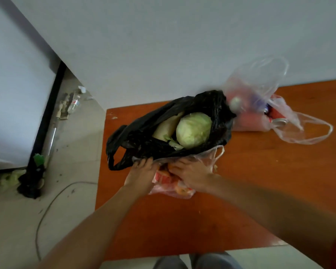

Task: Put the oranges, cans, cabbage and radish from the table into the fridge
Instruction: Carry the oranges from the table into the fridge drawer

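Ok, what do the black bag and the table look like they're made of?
Black bag: thin plastic film, judging by its glossy, crinkled folds. Table: reddish-brown and smooth with a slight sheen, probably varnished wood or laminate; no grain is visible to settle which.

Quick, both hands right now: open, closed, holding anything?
Left hand: on the clear bag of oranges, grip cannot be told.
Right hand: also on that bag, grip unclear.
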Tool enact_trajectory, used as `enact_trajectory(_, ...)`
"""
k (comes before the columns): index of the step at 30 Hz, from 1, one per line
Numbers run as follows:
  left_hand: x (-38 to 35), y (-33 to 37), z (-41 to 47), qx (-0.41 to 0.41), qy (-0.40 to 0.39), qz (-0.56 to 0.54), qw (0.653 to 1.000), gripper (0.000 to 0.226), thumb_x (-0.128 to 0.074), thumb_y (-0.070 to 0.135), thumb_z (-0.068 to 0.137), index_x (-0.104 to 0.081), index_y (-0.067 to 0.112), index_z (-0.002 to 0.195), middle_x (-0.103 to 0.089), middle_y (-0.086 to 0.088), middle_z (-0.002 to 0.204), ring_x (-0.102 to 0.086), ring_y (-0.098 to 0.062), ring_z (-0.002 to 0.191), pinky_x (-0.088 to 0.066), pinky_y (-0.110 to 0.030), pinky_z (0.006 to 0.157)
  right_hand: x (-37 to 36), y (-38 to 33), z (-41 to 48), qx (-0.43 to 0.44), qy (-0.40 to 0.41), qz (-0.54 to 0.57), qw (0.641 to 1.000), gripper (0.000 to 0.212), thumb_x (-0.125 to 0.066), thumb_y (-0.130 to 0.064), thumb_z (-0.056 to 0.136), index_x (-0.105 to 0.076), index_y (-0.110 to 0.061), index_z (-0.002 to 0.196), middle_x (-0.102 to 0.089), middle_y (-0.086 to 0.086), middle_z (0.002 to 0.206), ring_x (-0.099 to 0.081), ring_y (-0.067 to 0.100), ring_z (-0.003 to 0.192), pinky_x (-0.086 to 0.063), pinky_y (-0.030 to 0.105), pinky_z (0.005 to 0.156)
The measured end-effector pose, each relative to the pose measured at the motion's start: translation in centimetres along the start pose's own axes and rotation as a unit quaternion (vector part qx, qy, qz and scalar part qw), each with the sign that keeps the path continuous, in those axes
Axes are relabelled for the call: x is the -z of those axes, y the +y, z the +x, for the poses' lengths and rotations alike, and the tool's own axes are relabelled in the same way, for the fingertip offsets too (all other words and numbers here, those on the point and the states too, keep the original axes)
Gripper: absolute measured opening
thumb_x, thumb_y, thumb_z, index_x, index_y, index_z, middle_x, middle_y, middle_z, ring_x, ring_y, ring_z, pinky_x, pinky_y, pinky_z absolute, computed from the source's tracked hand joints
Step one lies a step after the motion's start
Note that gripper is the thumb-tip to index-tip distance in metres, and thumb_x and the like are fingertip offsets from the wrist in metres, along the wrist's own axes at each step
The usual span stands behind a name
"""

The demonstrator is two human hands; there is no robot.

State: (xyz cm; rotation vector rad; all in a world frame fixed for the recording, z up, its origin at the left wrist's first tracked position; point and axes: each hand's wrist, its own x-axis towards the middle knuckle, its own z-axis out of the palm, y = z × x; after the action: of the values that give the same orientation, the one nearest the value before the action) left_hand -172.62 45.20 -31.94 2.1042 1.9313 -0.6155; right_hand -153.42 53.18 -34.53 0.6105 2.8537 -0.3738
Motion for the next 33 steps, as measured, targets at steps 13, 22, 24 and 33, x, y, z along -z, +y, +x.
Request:
enact_trajectory(13, -0.9, -0.3, 0.0, -0.045, -0.032, -0.016, 0.998, 0.083, -0.058, 0.039, 0.091, -0.006, 0.021, 0.152, -0.001, -0.015, 0.159, -0.003, -0.035, 0.146, -0.015, -0.049, 0.116, 0.0, 0.0, 1.0, -0.115, -0.067, -0.128, 0.983, 0.067, -0.06, -0.038, 0.084, -0.035, -0.013, 0.141, -0.034, 0.009, 0.144, -0.034, 0.032, 0.127, -0.04, 0.043, 0.101)
enact_trajectory(22, 0.0, 1.2, -0.6, -0.169, 0.068, 0.017, 0.983, 0.047, -0.035, 0.039, 0.101, -0.043, 0.015, 0.14, -0.024, -0.013, 0.154, -0.015, -0.031, 0.144, -0.01, -0.048, 0.116, -0.4, -2.5, -8.7, -0.195, 0.151, 0.055, 0.968, 0.078, -0.059, -0.07, 0.066, -0.054, -0.016, 0.121, -0.062, 0.01, 0.11, -0.062, 0.03, 0.097, -0.055, 0.04, 0.078)
enact_trajectory(24, -0.4, 1.8, -0.4, -0.207, 0.085, 0.043, 0.974, 0.036, -0.047, 0.033, 0.097, -0.057, 0.015, 0.126, -0.037, -0.013, 0.145, -0.026, -0.032, 0.137, -0.016, -0.047, 0.114, -0.7, -3.9, -10.2, -0.228, 0.175, 0.071, 0.955, 0.078, -0.064, -0.067, 0.068, -0.047, -0.021, 0.128, -0.059, 0.013, 0.113, -0.062, 0.032, 0.099, -0.055, 0.04, 0.073)
enact_trajectory(33, -1.1, 5.3, 0.6, -0.178, 0.027, 0.01, 0.984, 0.036, -0.036, 0.038, 0.101, -0.062, 0.019, 0.118, -0.049, -0.007, 0.126, -0.04, -0.029, 0.121, -0.027, -0.045, 0.106, -4.4, -5.0, -14.4, -0.474, 0.055, 0.179, 0.86, 0.077, -0.07, -0.049, 0.07, -0.04, -0.029, 0.138, -0.038, 0.003, 0.127, -0.049, 0.024, 0.11, -0.048, 0.03, 0.081)
